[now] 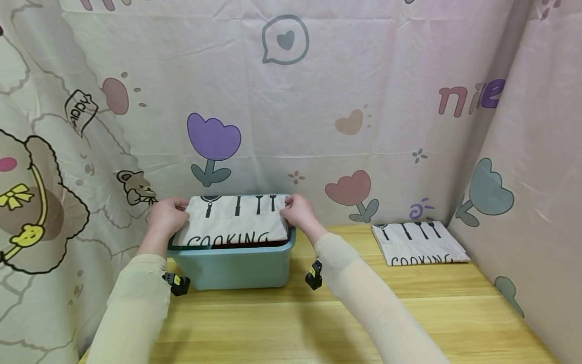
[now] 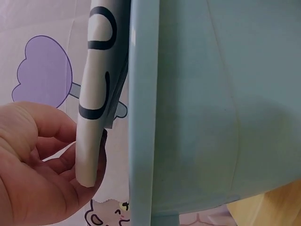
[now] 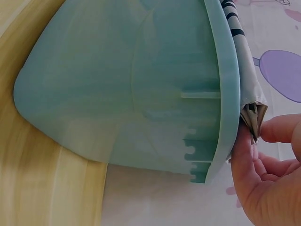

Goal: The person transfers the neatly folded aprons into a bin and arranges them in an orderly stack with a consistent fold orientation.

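Note:
A folded white cloth (image 1: 232, 220), printed with dark kitchen utensils and the word COOKING, lies level with the top of a blue-green plastic bin (image 1: 236, 268). My left hand (image 1: 167, 217) pinches the cloth's left side; in the left wrist view its thumb and fingers (image 2: 51, 127) are on either side of the folded edge, just above the rim. On the opposite side, my right hand (image 1: 300, 210) pinches the layered corner between thumb and fingers (image 3: 277, 129), right beside the bin's rim (image 3: 228, 94). Something dark red shows beneath the cloth's front edge; the rest of the bin's contents is hidden.
A second folded cloth (image 1: 420, 243) with the same print lies flat at the right of the wooden table (image 1: 282, 328). Patterned curtains (image 1: 291, 101) hang behind the table and along both sides, with the bin close to the back one.

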Available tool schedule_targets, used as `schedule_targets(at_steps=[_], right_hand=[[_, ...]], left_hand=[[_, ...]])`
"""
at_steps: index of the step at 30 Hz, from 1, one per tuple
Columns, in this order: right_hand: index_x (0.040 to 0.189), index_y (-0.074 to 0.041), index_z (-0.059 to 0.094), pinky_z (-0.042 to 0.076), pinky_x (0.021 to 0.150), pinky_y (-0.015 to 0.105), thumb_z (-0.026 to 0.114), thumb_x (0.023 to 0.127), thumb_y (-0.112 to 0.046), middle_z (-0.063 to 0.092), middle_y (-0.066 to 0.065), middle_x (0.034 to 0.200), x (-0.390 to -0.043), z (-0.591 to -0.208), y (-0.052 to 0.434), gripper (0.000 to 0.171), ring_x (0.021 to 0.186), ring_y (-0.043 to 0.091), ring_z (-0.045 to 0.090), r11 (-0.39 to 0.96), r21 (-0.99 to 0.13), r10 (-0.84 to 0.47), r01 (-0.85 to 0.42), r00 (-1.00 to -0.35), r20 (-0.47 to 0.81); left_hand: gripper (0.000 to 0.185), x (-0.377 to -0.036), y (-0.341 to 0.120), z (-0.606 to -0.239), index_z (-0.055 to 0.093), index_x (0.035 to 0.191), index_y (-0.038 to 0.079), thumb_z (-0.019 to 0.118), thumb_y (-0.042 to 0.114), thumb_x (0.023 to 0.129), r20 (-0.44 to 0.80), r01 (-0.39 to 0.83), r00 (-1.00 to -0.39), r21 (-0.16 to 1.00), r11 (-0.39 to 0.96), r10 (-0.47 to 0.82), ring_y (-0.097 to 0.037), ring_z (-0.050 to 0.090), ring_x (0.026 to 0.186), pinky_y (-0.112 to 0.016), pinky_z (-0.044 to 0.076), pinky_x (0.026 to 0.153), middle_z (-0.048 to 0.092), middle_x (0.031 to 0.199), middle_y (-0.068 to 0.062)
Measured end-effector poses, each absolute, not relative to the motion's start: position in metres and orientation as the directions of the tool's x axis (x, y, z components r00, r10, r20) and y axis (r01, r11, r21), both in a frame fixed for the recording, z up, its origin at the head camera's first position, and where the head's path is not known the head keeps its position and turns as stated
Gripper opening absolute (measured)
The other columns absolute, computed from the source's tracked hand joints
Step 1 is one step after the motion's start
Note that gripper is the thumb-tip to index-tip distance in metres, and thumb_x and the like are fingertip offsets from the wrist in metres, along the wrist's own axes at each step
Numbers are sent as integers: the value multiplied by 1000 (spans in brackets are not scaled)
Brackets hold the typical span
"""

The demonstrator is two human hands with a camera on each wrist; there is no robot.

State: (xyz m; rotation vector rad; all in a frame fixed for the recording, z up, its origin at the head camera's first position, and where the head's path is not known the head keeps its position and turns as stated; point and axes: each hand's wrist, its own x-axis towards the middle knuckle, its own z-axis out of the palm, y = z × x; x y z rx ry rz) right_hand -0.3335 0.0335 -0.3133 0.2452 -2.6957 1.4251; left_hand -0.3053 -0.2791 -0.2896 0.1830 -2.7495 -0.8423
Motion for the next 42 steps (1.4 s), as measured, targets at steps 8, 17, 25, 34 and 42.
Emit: schedule_targets(at_steps=[8,17,25,34,42], right_hand=[[130,3,57,52,86,40,64,94,-13,64,16,111,-333,-316,42,39,98,27,61,714,-653,-117,-250,-963,242],[119,6,61,51,88,36,64,91,-10,63,13,102,-329,-322,65,32,95,26,60,643,-649,-179,-407,-904,389],[122,3,62,51,91,38,67,91,-10,65,14,110,-320,-324,84,33,101,27,62,617,-622,-240,-482,-868,434],[124,0,62,48,97,42,66,93,-12,65,14,119,-306,-329,106,34,110,29,61,635,-548,-302,-544,-828,472],[123,2,63,47,97,45,69,91,-11,66,15,118,-299,-336,121,35,110,31,61,647,-476,-338,-596,-783,522]], left_hand=[[41,-299,-284,-290,54,129,-13,51,6,93,208,-15,-967,520,854,-143,-49,53,108,-59,44,91,57,120,-33],[40,-293,-282,-293,53,131,-12,52,8,96,229,46,-970,499,866,-81,-49,54,111,-59,45,91,57,123,-33],[41,-284,-275,-300,53,132,-12,52,9,97,266,134,-964,493,860,-2,-46,56,109,-57,47,87,59,120,-31],[42,-277,-266,-308,54,130,-12,57,12,96,355,221,-933,445,868,55,-45,60,105,-57,49,87,63,115,-29],[43,-271,-259,-315,56,131,-9,60,14,95,408,303,-902,358,883,143,-48,60,107,-60,48,87,63,117,-28]])
